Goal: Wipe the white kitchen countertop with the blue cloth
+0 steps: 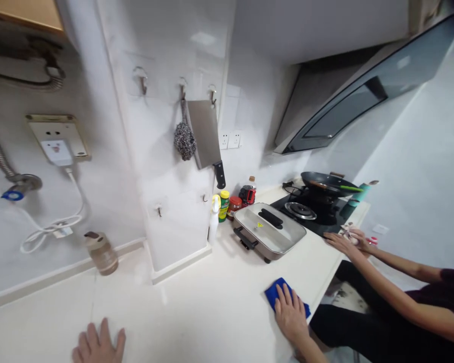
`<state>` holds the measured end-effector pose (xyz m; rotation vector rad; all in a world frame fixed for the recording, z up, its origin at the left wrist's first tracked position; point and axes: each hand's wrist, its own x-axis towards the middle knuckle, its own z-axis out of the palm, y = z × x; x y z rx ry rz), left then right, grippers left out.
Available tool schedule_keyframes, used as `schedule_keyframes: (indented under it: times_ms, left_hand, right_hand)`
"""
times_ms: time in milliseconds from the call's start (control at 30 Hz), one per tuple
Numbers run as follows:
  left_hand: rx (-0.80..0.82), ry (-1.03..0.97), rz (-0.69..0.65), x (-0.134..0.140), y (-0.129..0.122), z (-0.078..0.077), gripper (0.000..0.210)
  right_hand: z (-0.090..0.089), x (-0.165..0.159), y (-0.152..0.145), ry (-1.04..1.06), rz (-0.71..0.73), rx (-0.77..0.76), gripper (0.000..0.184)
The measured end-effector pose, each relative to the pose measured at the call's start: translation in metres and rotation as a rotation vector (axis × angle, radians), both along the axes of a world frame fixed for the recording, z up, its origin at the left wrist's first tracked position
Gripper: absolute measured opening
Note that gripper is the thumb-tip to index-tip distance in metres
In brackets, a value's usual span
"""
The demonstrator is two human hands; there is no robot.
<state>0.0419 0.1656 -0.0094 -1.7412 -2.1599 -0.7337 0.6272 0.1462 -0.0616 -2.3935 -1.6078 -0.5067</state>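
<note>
My right hand [290, 313] holds a folded blue cloth [271, 292] against the white countertop [208, 312], with the fingers pressed down over it near the front edge. Part of the cloth is hidden under the palm. At the bottom left, my left hand [97, 347] is open, palm down over the counter with the fingers spread and nothing in them. Beyond the cloth stands a rectangular electric pan [263, 244] with a lid [283, 236] and black handles. A beige-lidded bottle [101, 254] stands by the wall behind my left hand.
A white spray bottle [214, 222] and several jars stand behind the pan. A cleaver [205, 133] and a steel scrubber [184, 141] hang on hooks. A wok [327, 185] sits on the hob. At right, another person's hands [346, 244] are at the counter edge.
</note>
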Motion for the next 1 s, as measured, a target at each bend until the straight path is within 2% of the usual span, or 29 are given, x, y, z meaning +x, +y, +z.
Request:
schedule_keyframes:
  times_ms: [167,300,400,567,667,767,867,1000]
  left_hand:
    - [0.057,-0.008,-0.002,0.007,-0.002,0.004,0.072]
    - [0.101,-0.010,-0.002,0.008,-0.004,0.004,0.068]
    - [0.109,-0.006,-0.023,0.006,-0.006,0.001,0.067]
    - [0.038,-0.034,0.002,-0.003,-0.007,-0.012,0.065]
    - [-0.111,-0.030,-0.025,-0.020,-0.009,-0.013,0.064]
    - [-0.217,0.001,-0.135,-0.046,-0.017,-0.008,0.057]
    - [-0.179,0.019,-0.112,-0.064,-0.028,-0.005,0.056]
    - [-0.057,0.075,-0.046,-0.066,-0.037,-0.006,0.059]
  right_hand:
    - [-0.002,-0.077,-0.023,0.036,0.018,-0.018,0.058]
    - [0.004,-0.159,-0.033,0.102,0.153,-0.003,0.055]
    - [0.011,-0.221,-0.040,0.223,0.323,-0.073,0.057]
    - [0.041,-0.307,-0.058,0.368,0.810,-0.374,0.074]
    - [0.067,-0.337,-0.065,0.330,0.979,-0.496,0.071]
    - [0.090,-0.351,-0.056,0.268,1.150,-0.558,0.064]
    - [0.104,-0.365,-0.031,0.217,1.309,-0.586,0.061]
    - [0.106,-0.403,0.009,0.148,1.276,-0.539,0.059]
